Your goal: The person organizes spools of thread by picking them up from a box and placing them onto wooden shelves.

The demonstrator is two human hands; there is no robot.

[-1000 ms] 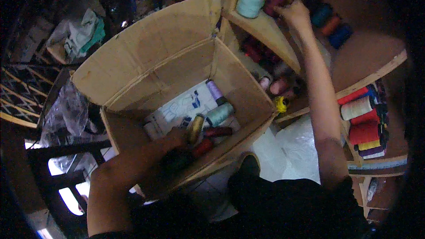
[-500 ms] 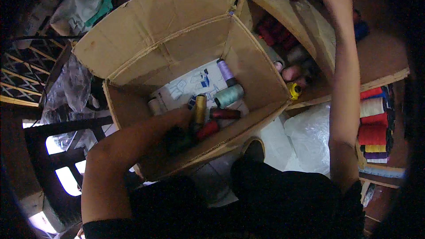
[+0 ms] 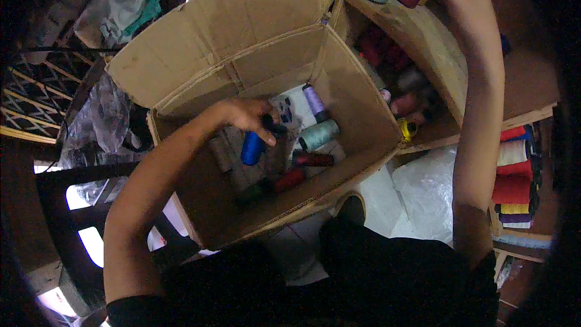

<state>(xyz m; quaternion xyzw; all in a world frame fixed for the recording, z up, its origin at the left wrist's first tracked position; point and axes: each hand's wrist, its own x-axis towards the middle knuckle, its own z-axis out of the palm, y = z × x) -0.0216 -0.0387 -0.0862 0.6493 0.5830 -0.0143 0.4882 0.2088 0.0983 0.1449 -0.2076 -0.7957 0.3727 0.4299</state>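
This looks like a sewing storeroom. Thread spools [image 3: 513, 172] fill wooden shelves [image 3: 423, 36] at right. A cardboard box [image 3: 242, 60] holds more.

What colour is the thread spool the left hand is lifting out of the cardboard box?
Blue. The thread spool under the left hand shows best in the head view.

Dim room, wooden shelves [image 3: 423, 42] — lattice frame [image 3: 30, 109], plastic sheeting [image 3: 423, 194]

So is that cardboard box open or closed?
Open: the cardboard box has its flaps folded outward, and thread spools show inside.
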